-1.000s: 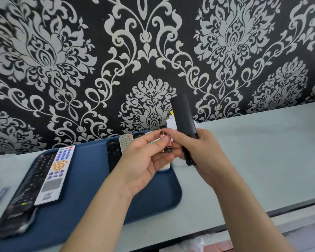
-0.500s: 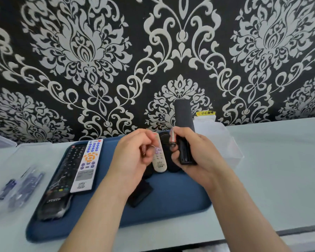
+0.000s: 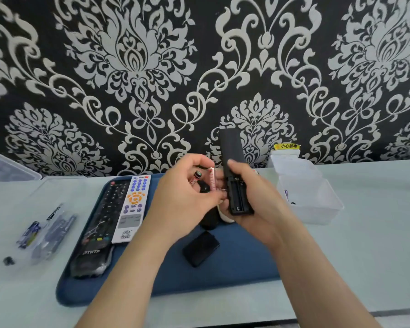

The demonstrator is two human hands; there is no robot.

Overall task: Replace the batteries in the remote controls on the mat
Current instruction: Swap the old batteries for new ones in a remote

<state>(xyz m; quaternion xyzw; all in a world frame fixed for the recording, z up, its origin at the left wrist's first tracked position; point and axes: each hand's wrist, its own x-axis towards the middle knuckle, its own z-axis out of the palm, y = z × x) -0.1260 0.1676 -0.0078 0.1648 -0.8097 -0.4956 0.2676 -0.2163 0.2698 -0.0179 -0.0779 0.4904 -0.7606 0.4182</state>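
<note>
The slim black remote (image 3: 231, 150) is up off the mat, standing nearly upright in the right hand (image 3: 260, 207), fingers wrapped round its lower half. Its battery bay (image 3: 237, 197) faces the camera and looks empty to me. Its back cover (image 3: 200, 248) is lying on the blue mat (image 3: 234, 273) just below the hands. The left hand (image 3: 182, 202) has its fingers curled in, pinching a red battery (image 3: 196, 177). A second battery (image 3: 212, 179) stands upright in the gap between the two hands, and I honestly can't tell which hand has it.

So I reckon the old cells are out and need dumping, maybe in the clear box (image 3: 317, 204) on the right. The blue battery pack (image 3: 31, 233) lying on the table to the left looks like the fresh stock. Next job is loading new ones the right way round, ends matched to the springs, then sliding the cover on.

Two other remotes, a white remote (image 3: 133, 209) and a long black remote (image 3: 97, 233), lie side by side at the mat's left end.

Compared with a second ago, the two batteries were pinched together between both hands and now they're split apart, and the cover has come into full view
</note>
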